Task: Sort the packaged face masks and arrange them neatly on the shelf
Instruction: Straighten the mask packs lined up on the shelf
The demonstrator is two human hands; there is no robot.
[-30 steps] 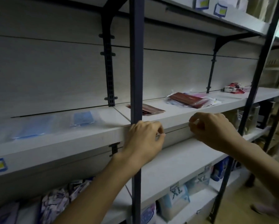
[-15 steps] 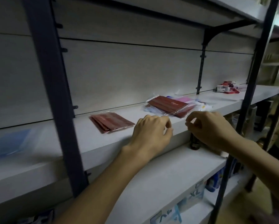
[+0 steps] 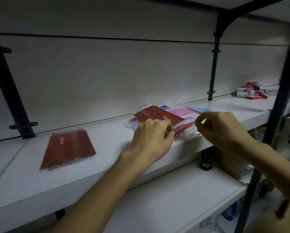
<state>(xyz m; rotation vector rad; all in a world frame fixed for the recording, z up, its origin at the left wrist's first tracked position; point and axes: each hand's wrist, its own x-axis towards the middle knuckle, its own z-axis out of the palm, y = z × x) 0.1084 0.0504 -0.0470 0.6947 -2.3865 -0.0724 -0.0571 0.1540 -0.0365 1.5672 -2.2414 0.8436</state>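
On the white shelf (image 3: 107, 165), a mixed pile of packaged masks (image 3: 174, 115) is seen near the front edge, topped by a red pack (image 3: 157, 116), with pink and blue packs beneath. The near edge of that pile is pinched by the left hand (image 3: 151, 137), while the right hand (image 3: 223, 130) is curled just beside it; whether film is pinched there cannot be told. A separate stack of red packs (image 3: 68, 148) lies well apart to the left.

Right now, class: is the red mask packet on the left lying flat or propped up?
Flat. The red mask packet lies face up on the shelf, its whole front showing, touching neither hand.
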